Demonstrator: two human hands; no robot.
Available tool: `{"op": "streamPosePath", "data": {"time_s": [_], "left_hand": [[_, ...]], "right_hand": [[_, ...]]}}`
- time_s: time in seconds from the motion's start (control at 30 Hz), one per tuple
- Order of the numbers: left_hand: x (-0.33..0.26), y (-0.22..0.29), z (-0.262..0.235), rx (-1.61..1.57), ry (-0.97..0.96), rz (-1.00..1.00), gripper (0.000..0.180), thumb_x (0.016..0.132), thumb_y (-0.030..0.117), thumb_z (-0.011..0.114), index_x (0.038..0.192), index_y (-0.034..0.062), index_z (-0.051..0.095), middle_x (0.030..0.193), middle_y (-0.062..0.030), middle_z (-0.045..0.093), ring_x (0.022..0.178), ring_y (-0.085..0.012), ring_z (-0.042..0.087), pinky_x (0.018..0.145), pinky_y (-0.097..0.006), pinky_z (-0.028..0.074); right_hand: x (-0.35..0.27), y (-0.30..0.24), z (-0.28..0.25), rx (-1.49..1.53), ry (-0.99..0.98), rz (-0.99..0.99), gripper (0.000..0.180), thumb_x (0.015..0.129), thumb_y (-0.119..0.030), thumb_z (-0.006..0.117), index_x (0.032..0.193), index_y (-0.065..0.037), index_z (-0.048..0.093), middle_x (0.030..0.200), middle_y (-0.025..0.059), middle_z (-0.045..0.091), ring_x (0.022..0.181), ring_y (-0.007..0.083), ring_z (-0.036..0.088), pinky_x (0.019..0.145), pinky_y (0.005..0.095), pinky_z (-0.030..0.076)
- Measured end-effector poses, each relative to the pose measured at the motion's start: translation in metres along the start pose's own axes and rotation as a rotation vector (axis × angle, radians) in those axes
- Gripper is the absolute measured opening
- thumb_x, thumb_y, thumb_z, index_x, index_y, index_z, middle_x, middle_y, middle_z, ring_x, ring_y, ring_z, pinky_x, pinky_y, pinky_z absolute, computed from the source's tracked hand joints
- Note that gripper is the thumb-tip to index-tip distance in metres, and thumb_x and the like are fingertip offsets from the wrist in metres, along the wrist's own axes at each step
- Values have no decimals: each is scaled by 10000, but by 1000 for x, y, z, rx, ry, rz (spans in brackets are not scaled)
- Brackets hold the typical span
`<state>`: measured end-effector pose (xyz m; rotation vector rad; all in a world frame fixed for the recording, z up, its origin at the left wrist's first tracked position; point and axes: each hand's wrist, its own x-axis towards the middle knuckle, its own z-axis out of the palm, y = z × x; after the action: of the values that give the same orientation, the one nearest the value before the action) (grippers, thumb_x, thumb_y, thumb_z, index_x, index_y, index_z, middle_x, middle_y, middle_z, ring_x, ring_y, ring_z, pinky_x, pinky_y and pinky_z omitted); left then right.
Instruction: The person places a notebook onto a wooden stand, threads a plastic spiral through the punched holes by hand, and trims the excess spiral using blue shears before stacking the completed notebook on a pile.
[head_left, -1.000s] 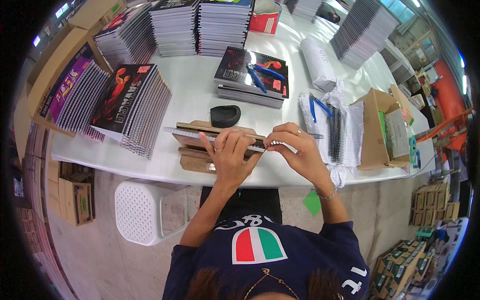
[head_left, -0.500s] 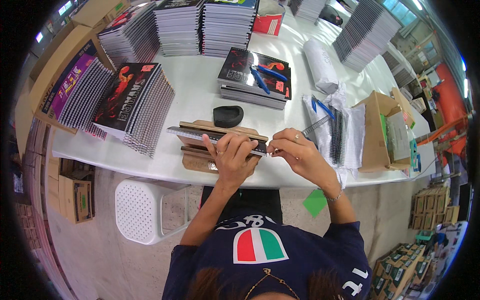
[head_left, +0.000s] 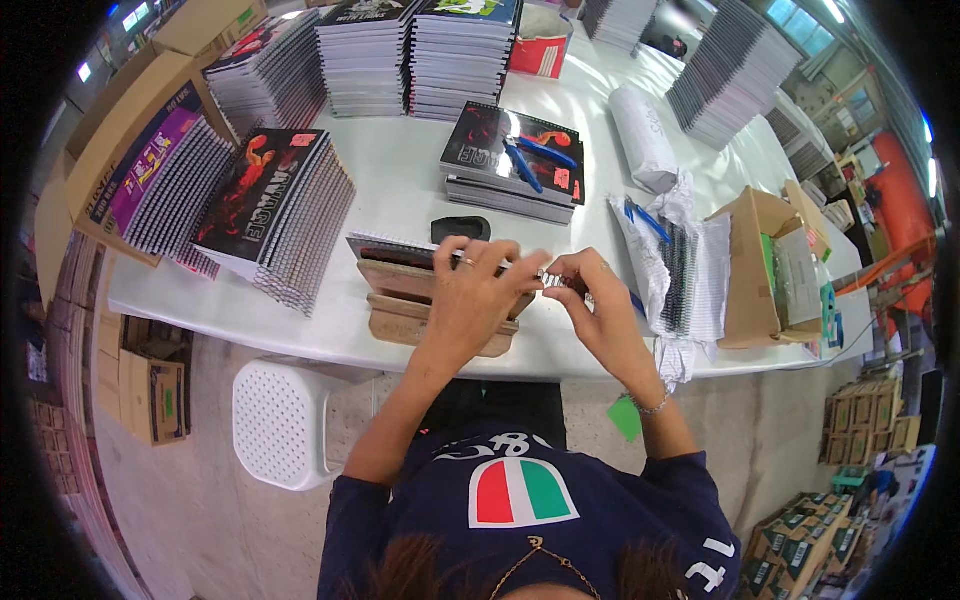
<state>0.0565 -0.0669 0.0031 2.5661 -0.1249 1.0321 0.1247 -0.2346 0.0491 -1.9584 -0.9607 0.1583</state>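
A notebook [head_left: 395,250] stands on edge in a slotted wooden holder [head_left: 395,318] near the table's front edge. My left hand [head_left: 470,295] lies over its upper edge, fingers bent round it and partly blurred. At the notebook's right end, my right hand [head_left: 600,305] pinches a spiral binding coil [head_left: 550,281] between thumb and fingers. Just behind the holder sits a black, curved pad-like piece [head_left: 460,228]. Farther back, blue-handled pliers [head_left: 540,155] rest on a short stack of black-covered notebooks [head_left: 510,200].
Tall notebook stacks [head_left: 460,65] line the back, with more notebooks [head_left: 265,205] at left beside a carton [head_left: 90,190]. On the right lie a white wrapping with black coils [head_left: 680,280], blue pliers [head_left: 652,220] and an open cardboard box [head_left: 740,270]. A white stool [head_left: 280,425] stands below left.
The notebook has tipped more upright in the holder. My left hand has shifted slightly up, and the long coil trailing from my right hand no longer shows stretched to the right.
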Motion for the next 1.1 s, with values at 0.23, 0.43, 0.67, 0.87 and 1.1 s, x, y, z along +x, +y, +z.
{"op": "streamPosePath", "data": {"time_s": [0.23,0.43,0.67,0.87,1.1], "left_hand": [[0,1,-2,-70,36,138,216,830,343,666,967,183,620,947,47,587,918,-121,556,938,-378,290],[-6,-3,6,-26,98,141,248,772,302,711,968,168,640,950,40,600,954,-130,550,936,-366,308],[-7,-4,-1,-73,69,92,267,775,297,718,975,136,645,974,12,608,957,-148,562,950,-362,336],[-5,-1,-1,-91,25,86,316,787,309,708,1052,154,635,1028,13,603,1014,-165,557,967,-382,337],[-9,13,-8,108,178,-227,380,723,378,772,975,142,613,1361,-69,418,1351,-288,306,1069,-643,152]], "right_hand": [[57,52,-30,202,-657,75,305,996,-263,498,996,16,621,889,81,643,780,153,612,723,288,501],[120,98,52,-75,-524,-326,383,920,-272,576,1261,-120,491,1123,156,548,1056,319,514,833,415,493],[119,92,116,-440,-517,-289,532,790,-326,652,1295,-337,483,1289,192,377,1100,451,435,942,533,423],[120,100,56,-30,-636,-326,486,830,-303,667,1287,-191,547,1322,154,465,1238,337,429,1029,442,390],[80,83,-17,899,-713,130,890,788,-554,707,1451,-73,358,1358,130,488,1237,228,490,1010,380,425]]}}
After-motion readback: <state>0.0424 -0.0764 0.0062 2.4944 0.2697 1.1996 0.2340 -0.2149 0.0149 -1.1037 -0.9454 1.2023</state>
